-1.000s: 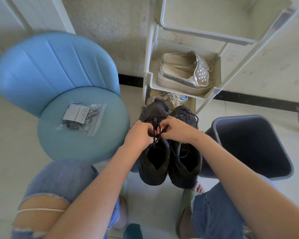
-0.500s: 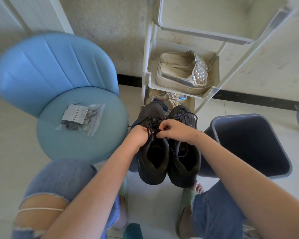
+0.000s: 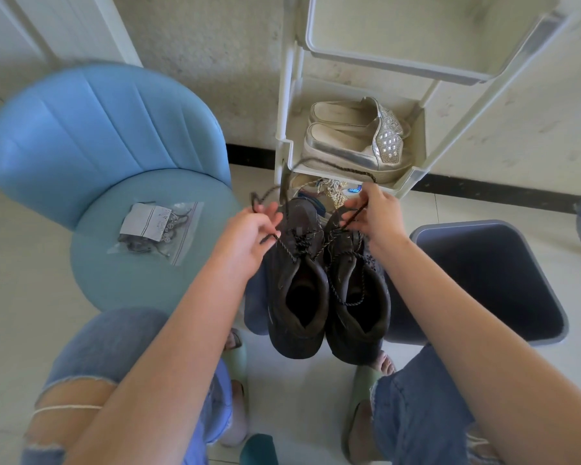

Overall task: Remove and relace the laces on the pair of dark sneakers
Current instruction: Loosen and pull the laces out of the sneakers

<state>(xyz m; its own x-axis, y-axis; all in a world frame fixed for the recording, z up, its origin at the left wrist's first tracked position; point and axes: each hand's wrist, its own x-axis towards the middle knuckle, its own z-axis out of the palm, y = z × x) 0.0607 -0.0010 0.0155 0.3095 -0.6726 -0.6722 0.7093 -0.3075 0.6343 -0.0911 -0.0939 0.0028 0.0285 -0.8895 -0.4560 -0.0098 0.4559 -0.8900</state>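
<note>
**Your left hand (image 3: 248, 236) and right hand (image 3: 374, 216) both grip one lace (image 3: 332, 164) above the sneakers**

Your left hand has its fingers curled round the lace just left of the toes. Your right hand pinches the same lace above and to the right of them. The two hands are well apart, with the toes of the pair between them. From the eyelets of the sneaker on your left (image 3: 297, 297) a strand goes out to each hand. The slack between the hands arcs up and across in front of the rack.

The sneaker on your right (image 3: 356, 297) stands touching its partner. Its own speckled lace (image 3: 347, 302) lies loose across the opening. Both sneakers are upright between your knees, toes pointing away from you, on something blue (image 3: 255, 303) that is mostly hidden.

To your left is a blue chair (image 3: 114, 146) with a clear plastic bag (image 3: 154, 229) lying on its seat. Ahead stands a white shoe rack (image 3: 416, 177) with a pair of silver shoes (image 3: 356, 142) on its middle shelf. A dark bin (image 3: 483, 280) sits just beside the sneakers on your right.
</note>
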